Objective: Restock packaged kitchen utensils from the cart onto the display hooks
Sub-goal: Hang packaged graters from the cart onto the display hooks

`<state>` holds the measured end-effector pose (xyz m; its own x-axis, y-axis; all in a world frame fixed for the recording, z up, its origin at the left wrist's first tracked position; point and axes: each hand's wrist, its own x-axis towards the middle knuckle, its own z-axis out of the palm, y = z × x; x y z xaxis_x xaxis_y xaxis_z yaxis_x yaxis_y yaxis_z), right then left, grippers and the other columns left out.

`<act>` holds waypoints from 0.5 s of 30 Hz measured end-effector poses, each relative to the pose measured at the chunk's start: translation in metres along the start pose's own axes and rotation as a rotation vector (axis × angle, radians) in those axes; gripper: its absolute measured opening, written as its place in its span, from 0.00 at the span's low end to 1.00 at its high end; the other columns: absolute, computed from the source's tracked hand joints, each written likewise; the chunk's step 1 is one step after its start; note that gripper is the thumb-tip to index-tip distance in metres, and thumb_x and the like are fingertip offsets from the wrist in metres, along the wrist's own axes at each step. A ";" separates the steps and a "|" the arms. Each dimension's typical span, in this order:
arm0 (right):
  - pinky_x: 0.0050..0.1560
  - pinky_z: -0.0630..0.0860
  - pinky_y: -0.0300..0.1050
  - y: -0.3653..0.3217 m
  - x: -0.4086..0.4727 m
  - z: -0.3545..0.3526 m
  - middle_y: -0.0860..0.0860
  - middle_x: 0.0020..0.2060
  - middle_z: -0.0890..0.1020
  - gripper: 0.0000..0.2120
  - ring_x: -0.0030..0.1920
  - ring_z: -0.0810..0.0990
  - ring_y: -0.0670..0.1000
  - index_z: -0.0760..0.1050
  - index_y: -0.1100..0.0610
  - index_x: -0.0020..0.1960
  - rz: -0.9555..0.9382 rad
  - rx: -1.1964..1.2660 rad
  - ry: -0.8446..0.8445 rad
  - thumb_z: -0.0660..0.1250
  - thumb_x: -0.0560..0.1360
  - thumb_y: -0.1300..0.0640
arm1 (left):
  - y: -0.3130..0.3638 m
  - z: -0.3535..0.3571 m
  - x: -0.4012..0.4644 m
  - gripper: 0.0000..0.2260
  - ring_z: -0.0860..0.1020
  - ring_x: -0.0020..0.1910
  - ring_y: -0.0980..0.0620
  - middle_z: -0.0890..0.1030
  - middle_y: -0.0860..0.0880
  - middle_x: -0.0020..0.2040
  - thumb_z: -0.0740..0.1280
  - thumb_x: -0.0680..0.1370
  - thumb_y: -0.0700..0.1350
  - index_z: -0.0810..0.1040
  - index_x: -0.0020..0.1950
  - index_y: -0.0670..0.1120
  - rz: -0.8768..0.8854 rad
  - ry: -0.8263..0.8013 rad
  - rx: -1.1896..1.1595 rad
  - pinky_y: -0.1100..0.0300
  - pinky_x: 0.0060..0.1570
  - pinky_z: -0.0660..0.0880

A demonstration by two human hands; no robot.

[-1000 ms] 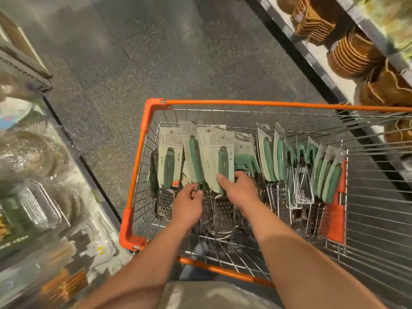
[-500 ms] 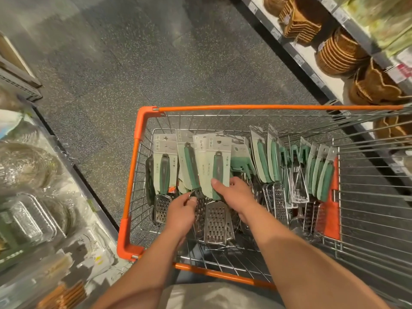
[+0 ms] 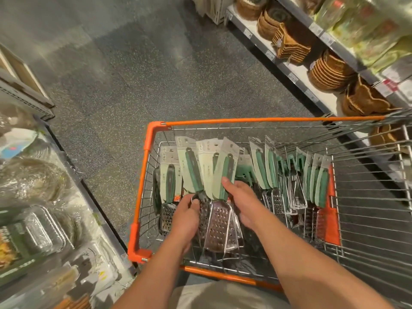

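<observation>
Both hands, the left hand (image 3: 186, 216) and right hand (image 3: 242, 200), grasp light, stiff green-handled carded steel graters (image 3: 219, 190) in the orange wire cart (image 3: 142, 175); safest held by the handles.

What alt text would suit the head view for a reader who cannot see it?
Both hands gather packaged green-handled graters inside an orange wire cart: the right hand grips one grater's card, the left hand pinches metal beside it. Woven baskets fill the shelf beyond.
</observation>
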<state>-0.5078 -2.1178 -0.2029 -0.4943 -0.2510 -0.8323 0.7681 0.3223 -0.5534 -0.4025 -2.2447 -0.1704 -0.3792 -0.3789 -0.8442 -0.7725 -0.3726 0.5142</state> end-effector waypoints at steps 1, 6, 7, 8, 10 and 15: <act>0.72 0.71 0.65 0.004 0.004 -0.003 0.50 0.68 0.80 0.60 0.68 0.78 0.55 0.71 0.51 0.73 -0.011 0.025 0.003 0.78 0.49 0.22 | 0.002 0.000 -0.003 0.21 0.66 0.77 0.44 0.67 0.49 0.79 0.57 0.87 0.46 0.63 0.81 0.49 0.016 0.003 0.011 0.43 0.77 0.63; 0.70 0.73 0.64 -0.022 -0.036 0.007 0.50 0.64 0.81 0.27 0.66 0.79 0.55 0.74 0.49 0.61 -0.029 0.090 0.009 0.78 0.69 0.37 | 0.008 0.002 -0.018 0.13 0.71 0.69 0.50 0.73 0.49 0.72 0.57 0.88 0.44 0.70 0.71 0.49 0.111 0.008 -0.004 0.53 0.69 0.67; 0.70 0.74 0.64 -0.024 -0.041 0.008 0.51 0.64 0.81 0.18 0.66 0.79 0.56 0.73 0.48 0.60 -0.035 0.106 0.021 0.74 0.75 0.42 | 0.008 0.003 -0.020 0.13 0.72 0.69 0.49 0.74 0.49 0.72 0.57 0.88 0.45 0.71 0.72 0.48 0.121 0.016 -0.015 0.52 0.71 0.67; 0.69 0.74 0.64 -0.025 -0.043 0.008 0.52 0.65 0.80 0.17 0.66 0.78 0.56 0.73 0.50 0.62 -0.032 0.114 0.033 0.72 0.78 0.44 | 0.010 0.003 -0.025 0.14 0.73 0.69 0.49 0.75 0.49 0.71 0.57 0.88 0.46 0.71 0.72 0.48 0.137 0.009 -0.021 0.49 0.72 0.68; 0.63 0.77 0.60 -0.024 -0.047 0.006 0.54 0.65 0.81 0.24 0.63 0.80 0.56 0.73 0.55 0.69 -0.034 0.120 0.048 0.70 0.78 0.44 | 0.013 0.002 -0.030 0.12 0.74 0.67 0.50 0.77 0.50 0.69 0.57 0.88 0.47 0.72 0.70 0.49 0.184 0.005 -0.038 0.47 0.72 0.69; 0.38 0.75 0.44 -0.018 -0.051 0.002 0.54 0.51 0.86 0.13 0.42 0.82 0.50 0.77 0.58 0.64 -0.075 0.161 0.052 0.62 0.84 0.52 | 0.015 0.004 -0.037 0.17 0.71 0.72 0.48 0.72 0.49 0.76 0.58 0.87 0.49 0.70 0.75 0.48 0.225 0.021 -0.035 0.48 0.70 0.70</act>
<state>-0.4957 -2.1129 -0.1499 -0.5703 -0.2198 -0.7915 0.7811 0.1531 -0.6053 -0.4022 -2.2325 -0.1318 -0.5291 -0.4731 -0.7045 -0.6512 -0.3060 0.6945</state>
